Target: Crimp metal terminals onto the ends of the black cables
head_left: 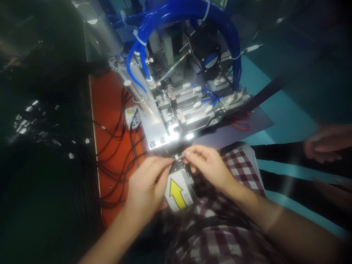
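Both hands meet just in front of a metal machine with pneumatic fittings [189, 117]. My left hand [150, 178] is closed in a pinch at the near end of the machine, its fingertips by a small shiny part [178, 157]. From the other side my right hand [206, 163] pinches at the same spot, thumb against fingers. What sits between the fingertips is thin and too small to name. Below them is a white label with a yellow arrow [178, 192] on the machine's near part.
Thick blue air hoses [189, 11] arch over the machine. Black cables [118, 172] lie loose on an orange board [106, 99] at the left. A metal post [137, 97] stands near the left hand. Another person's hand [327, 143] shows at the right.
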A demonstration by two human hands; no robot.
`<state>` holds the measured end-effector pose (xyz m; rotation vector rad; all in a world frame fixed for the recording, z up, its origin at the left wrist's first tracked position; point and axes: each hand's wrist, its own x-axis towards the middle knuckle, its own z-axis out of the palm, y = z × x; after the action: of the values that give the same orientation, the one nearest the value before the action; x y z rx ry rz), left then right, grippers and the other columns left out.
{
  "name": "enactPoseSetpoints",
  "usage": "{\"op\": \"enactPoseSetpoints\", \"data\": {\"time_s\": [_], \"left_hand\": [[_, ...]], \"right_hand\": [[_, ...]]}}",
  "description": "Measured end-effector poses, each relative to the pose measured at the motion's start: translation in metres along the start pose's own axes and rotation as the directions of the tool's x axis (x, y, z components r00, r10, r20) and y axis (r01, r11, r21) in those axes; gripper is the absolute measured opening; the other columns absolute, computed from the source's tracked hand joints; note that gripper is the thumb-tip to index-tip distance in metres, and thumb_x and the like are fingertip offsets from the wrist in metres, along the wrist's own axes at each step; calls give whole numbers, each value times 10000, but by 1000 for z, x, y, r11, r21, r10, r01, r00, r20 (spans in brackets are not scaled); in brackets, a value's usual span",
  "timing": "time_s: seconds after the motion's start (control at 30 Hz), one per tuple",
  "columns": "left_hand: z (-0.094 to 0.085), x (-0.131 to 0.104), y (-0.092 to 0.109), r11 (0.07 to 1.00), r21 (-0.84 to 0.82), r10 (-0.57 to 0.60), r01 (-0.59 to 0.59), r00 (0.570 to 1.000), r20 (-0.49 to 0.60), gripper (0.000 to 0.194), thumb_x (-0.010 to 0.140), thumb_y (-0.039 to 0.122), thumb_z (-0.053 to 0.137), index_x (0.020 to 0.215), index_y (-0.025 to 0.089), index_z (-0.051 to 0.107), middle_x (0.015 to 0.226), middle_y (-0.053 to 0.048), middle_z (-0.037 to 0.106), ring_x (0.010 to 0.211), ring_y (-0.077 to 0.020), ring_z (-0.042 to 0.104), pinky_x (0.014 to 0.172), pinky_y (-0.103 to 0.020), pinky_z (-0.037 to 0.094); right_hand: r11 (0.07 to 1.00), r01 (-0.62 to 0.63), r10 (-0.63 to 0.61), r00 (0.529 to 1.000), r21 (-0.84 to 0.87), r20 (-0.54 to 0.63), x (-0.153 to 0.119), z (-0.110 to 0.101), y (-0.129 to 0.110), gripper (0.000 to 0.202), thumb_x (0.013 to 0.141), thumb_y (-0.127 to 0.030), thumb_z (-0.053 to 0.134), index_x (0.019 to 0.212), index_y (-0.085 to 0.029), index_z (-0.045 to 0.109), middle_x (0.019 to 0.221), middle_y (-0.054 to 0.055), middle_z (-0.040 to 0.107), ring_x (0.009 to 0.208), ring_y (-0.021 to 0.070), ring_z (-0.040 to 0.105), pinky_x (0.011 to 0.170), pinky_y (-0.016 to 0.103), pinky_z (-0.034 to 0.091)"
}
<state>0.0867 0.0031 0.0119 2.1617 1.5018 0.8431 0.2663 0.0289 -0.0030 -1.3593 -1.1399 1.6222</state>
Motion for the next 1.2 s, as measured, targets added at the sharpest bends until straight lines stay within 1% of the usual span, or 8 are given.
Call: {"op": "enactPoseSetpoints", "data": {"time_s": [0.13,0.3,0.43,0.57,0.7,0.87,1.07,1.2], "left_hand": [[0,0,-1,1000,8,-9,9,1000,-6,157,854,101,566,940,166,681,875,-46,672,808,-146,623,742,-244,502],[1,0,-2,999,37,-19,20,1000,-23,162,862,122,562,942,189,687,836,-34,638,769,-143,612,678,-235,498],[0,-1,-2,999,32,-25,25,1000,-1,165,874,126,547,953,194,674,870,-35,659,795,-145,622,717,-241,507],[0,-2,-3,996,91,25,-25,1000,-6,188,870,88,544,985,173,666,880,-31,650,799,-128,615,734,-221,492],[1,-4,-5,983,164,80,-80,997,7,214,860,83,554,1023,163,667,872,-25,618,768,-119,593,681,-209,471],[3,-6,-7,970,218,101,-104,995,26,225,869,98,541,1048,152,666,898,-41,584,785,-126,578,654,-202,458],[3,-5,-7,978,186,95,-95,995,12,229,868,78,542,1044,168,659,904,-31,586,791,-115,574,701,-192,458],[5,-5,-7,978,180,108,-104,994,-11,229,857,61,564,1042,152,663,897,-24,594,797,-102,578,725,-180,456]], "right_hand": [[998,-55,55,998,42,0,2,4,1,155,808,-295,635,736,-157,627,614,-29,580,486,80,488,484,214,427],[997,-78,78,997,27,2,5,6,0,157,805,-280,627,703,-162,612,530,-57,515,471,84,468,491,223,426],[998,-60,60,998,24,8,6,7,2,183,814,-301,616,693,-167,589,527,-59,494,469,83,447,472,218,400],[998,-59,59,998,16,-10,7,11,2,204,818,-298,603,668,-169,559,506,-65,465,464,79,423,462,212,394],[998,-65,65,998,-1,-27,8,14,2,209,828,-286,592,663,-167,546,497,-66,463,452,74,420,439,204,375],[995,-99,99,995,0,-24,11,14,2,205,828,-255,594,649,-172,537,512,-68,482,445,70,440,468,209,410],[993,-115,114,993,-6,-27,11,14,-1,209,839,-225,587,644,-169,536,502,-70,488,436,66,442,464,204,414],[996,-92,91,996,-16,-17,10,13,-2,209,852,-226,583,660,-159,534,516,-71,489,445,60,447,463,193,405]]}}
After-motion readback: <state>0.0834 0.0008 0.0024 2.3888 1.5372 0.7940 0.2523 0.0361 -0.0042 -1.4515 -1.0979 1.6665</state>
